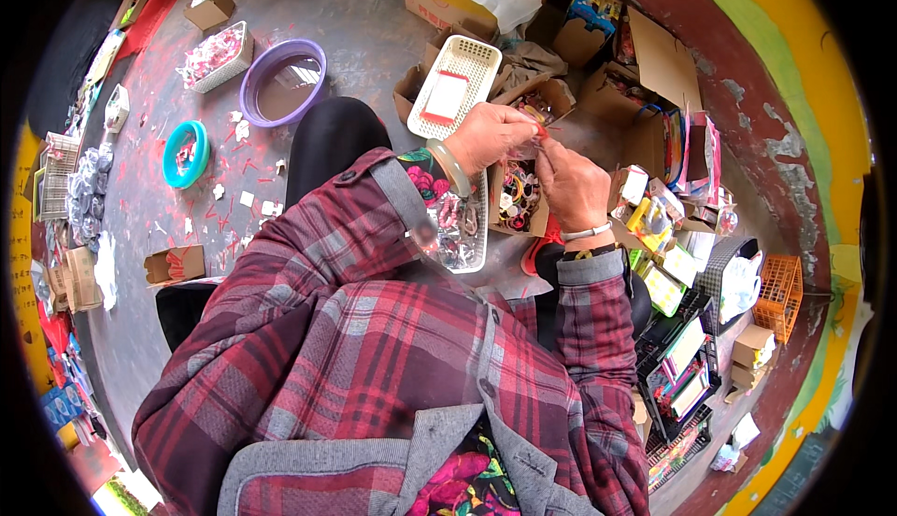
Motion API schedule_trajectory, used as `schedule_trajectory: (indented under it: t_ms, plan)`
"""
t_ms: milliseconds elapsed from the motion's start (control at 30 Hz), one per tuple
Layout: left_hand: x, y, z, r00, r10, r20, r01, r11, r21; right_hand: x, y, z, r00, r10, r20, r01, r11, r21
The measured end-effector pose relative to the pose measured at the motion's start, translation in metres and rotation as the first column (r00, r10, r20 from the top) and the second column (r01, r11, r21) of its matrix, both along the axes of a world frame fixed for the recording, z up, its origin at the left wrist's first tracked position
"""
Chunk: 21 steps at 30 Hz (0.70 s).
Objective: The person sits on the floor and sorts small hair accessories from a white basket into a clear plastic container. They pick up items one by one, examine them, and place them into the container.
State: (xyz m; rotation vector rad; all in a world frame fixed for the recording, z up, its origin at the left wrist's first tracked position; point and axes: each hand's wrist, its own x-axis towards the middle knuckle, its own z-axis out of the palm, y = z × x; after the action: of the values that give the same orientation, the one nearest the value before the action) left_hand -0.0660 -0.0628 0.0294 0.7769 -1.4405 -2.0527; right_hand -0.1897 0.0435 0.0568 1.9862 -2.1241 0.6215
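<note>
My left hand (pixel 486 139) and my right hand (pixel 574 185) meet over the boxes, fingertips pinched together. Between them is a small red strip (pixel 541 131), too small to name surely. Something clear like plastic film shows just below the fingers. Under my left wrist stands a white plastic basket (pixel 483 253) with small clear packets (pixel 456 251) in it. Beyond it, another white basket (pixel 491 55) holds a white card with red edges (pixel 447 96). Below my hands, a cardboard box (pixel 539 224) contains colourful ring-shaped bits (pixel 517 193).
A purple basin (pixel 245 96) of water, a turquoise basin (pixel 200 172) and a filled white basket (pixel 238 66) stand on the littered floor at left. Cardboard boxes (pixel 663 49) crowd the far right. Black crates (pixel 645 367) and an orange basket (pixel 777 296) stand at right.
</note>
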Motion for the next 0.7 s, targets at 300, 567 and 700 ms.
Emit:
schedule_trajectory:
  t_ms: [300, 567, 700]
  plan:
    - [0.004, -0.003, 0.009, 0.998, 0.05, 0.029, -0.053, 0.993, 0.102, -0.007, -0.001, 0.009, 0.952, -0.001, 0.306, 0.043, 0.99, -0.131]
    - [0.004, -0.003, 0.003, 0.999, -0.045, -0.002, 0.045, 0.983, 0.176, 0.004, 0.0, 0.003, 0.932, 0.021, 0.362, -0.053, 0.995, 0.079]
    - [0.003, -0.001, -0.001, 0.999, -0.028, -0.038, 0.035, 0.981, 0.189, 0.005, 0.0, 0.004, 0.932, -0.007, 0.361, -0.053, 0.987, 0.154]
